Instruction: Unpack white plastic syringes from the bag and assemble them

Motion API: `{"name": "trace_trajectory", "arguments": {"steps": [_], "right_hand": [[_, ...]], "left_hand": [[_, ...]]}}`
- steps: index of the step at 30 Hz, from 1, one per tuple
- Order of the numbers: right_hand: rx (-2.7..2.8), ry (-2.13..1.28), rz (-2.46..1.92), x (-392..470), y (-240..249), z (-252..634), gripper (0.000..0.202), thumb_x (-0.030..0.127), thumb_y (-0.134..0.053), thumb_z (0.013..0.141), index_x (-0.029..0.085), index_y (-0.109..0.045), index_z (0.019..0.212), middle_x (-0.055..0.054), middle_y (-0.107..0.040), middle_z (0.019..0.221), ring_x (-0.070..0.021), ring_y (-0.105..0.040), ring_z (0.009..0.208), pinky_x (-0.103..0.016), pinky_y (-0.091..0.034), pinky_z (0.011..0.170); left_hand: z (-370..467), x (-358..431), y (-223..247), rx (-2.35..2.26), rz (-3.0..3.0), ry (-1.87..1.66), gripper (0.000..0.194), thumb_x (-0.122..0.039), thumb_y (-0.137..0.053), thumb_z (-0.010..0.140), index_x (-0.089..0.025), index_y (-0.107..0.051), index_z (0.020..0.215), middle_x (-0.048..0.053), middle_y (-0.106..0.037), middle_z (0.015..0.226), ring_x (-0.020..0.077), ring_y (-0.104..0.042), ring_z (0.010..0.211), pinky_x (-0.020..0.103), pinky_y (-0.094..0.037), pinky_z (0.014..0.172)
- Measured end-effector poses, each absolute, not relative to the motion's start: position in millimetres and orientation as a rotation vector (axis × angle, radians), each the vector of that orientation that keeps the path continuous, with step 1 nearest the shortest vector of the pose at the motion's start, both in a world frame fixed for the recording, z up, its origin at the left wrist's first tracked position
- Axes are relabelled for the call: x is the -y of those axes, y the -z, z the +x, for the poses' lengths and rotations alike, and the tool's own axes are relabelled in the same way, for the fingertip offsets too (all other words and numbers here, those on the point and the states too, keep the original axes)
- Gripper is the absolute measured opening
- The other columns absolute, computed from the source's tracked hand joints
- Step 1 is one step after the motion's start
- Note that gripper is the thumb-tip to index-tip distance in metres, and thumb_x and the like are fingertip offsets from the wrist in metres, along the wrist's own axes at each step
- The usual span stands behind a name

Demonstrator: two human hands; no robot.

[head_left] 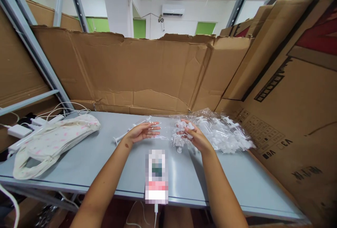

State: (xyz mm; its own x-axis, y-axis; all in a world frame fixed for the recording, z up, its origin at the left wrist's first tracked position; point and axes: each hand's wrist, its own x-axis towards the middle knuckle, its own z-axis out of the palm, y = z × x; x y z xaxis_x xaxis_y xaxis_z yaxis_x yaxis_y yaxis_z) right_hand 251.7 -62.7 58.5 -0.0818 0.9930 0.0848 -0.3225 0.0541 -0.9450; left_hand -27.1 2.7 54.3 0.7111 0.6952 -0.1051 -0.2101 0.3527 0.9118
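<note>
My left hand [144,132] is held above the grey table, palm turned inward, fingers stretched out and apart with nothing in them. Behind its wrist lies a white plunger-like plastic piece [117,139], partly hidden by the hand and clear wrapping. My right hand [196,136] curls its thumb and fingers around small white plastic caps [189,126] at the edge of a clear plastic bag [175,135]. More small white pieces lie just below those fingers. To its right spreads a heap of clear bags [221,133] filled with white plastic parts.
A phone [156,177] with a blurred screen and a plugged-in cable lies at the table's front edge. A pale patterned cloth bag [56,143] and white chargers [19,131] are on the left. Cardboard walls [142,70] enclose the table [181,182] at the back and sides.
</note>
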Motion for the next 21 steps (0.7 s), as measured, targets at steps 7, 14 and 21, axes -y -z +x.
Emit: {"name": "trace_trajectory", "arguments": {"steps": [7,14,21], "right_hand": [[1.014,-1.384,-0.696,63.9,-60.3,262.2,0.068,0.032,-0.073,0.066,0.033,-0.047,0.128,-0.004,-0.065,0.113,-0.0214,-0.065,0.092,-0.030,-0.053,0.068],[1.020,-1.330,-0.555,53.2,-49.2,250.1,0.066,0.052,-0.068,0.066,0.033,-0.050,0.125,-0.004,-0.045,0.140,-0.0256,-0.043,0.126,-0.040,-0.043,0.095],[0.991,-1.399,-0.655,49.7,-34.2,219.6,0.082,0.044,-0.069,0.070,0.050,-0.022,0.137,-0.001,-0.046,0.139,-0.0222,-0.054,0.115,-0.046,-0.041,0.096]], "left_hand": [[-19.5,-2.9,-45.7,-0.497,0.917,-0.749,0.048,-0.035,-0.052,0.085,-0.021,-0.045,0.130,0.016,-0.050,0.132,0.0276,-0.057,0.110,0.046,-0.039,0.099],[-8.4,0.7,-39.0,-0.468,0.792,-0.827,0.047,-0.031,-0.049,0.087,-0.019,-0.042,0.132,0.017,-0.052,0.128,0.0231,-0.063,0.096,0.046,-0.041,0.095],[-2.5,1.8,-31.5,-0.445,0.700,-0.832,0.045,-0.033,-0.050,0.087,-0.022,-0.043,0.129,0.016,-0.050,0.130,0.0265,-0.060,0.102,0.047,-0.043,0.092]]}}
